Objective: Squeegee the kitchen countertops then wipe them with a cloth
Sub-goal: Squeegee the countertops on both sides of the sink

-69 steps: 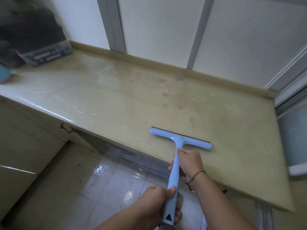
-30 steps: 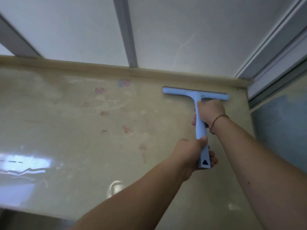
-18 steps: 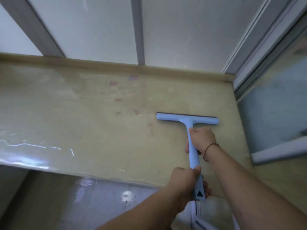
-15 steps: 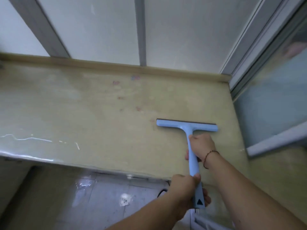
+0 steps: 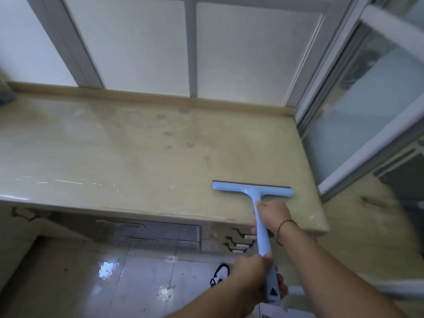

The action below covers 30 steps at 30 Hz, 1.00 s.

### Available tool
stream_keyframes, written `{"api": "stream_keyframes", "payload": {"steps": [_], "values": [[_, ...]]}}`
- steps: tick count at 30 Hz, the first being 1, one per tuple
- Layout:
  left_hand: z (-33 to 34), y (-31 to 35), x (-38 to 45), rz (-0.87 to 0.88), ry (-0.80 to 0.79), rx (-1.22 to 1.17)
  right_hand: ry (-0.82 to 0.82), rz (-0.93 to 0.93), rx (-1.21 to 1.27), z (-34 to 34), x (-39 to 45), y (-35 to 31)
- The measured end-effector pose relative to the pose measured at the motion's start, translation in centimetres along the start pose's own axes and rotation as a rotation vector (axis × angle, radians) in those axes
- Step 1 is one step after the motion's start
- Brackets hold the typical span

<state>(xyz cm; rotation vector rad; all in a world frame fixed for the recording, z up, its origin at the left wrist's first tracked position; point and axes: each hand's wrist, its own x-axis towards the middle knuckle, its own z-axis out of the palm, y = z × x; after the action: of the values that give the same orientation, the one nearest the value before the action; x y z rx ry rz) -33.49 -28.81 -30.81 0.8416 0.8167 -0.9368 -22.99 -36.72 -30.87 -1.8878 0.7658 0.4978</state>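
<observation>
Squeegee (image 5: 253,189) pulled back from the wall, near the countertop (image 5: 114,152) front edge; left hand (image 5: 249,277) and right hand (image 5: 273,216) both clenched round it; stroke probably finishing.

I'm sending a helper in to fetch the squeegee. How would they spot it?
Find the beige countertop under the frosted window. Near its right front edge lies the squeegee, gripped by both hands: the only light blue, T-shaped thing there.
</observation>
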Motion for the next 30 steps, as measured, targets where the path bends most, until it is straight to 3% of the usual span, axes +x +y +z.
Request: {"api": "stream_keyframes", "payload": {"steps": [7, 14, 18, 22, 30], "values": [[-0.4, -0.3, -0.8, 0.000, 0.001, 0.026, 0.038, 0.011, -0.004, 0.3, -0.9, 0.3], [0.6, 2.3, -1.9, -0.055, -0.104, -0.032, -0.006, 0.005, 0.023, -0.7, 0.5, -1.6], [2.0, 6.1, -0.9, 0.073, -0.138, 0.005, 0.088, -0.063, 0.153, -1.7, 2.5, -5.4], [4.5, 11.5, 0.9, 0.182, -0.160, 0.090, 0.074, -0.069, 0.152, -3.3, 7.3, -10.2], [10.4, 22.6, 6.6, 0.144, -0.188, 0.147, 0.105, -0.105, 0.087, -5.2, 17.9, -17.6]]}}
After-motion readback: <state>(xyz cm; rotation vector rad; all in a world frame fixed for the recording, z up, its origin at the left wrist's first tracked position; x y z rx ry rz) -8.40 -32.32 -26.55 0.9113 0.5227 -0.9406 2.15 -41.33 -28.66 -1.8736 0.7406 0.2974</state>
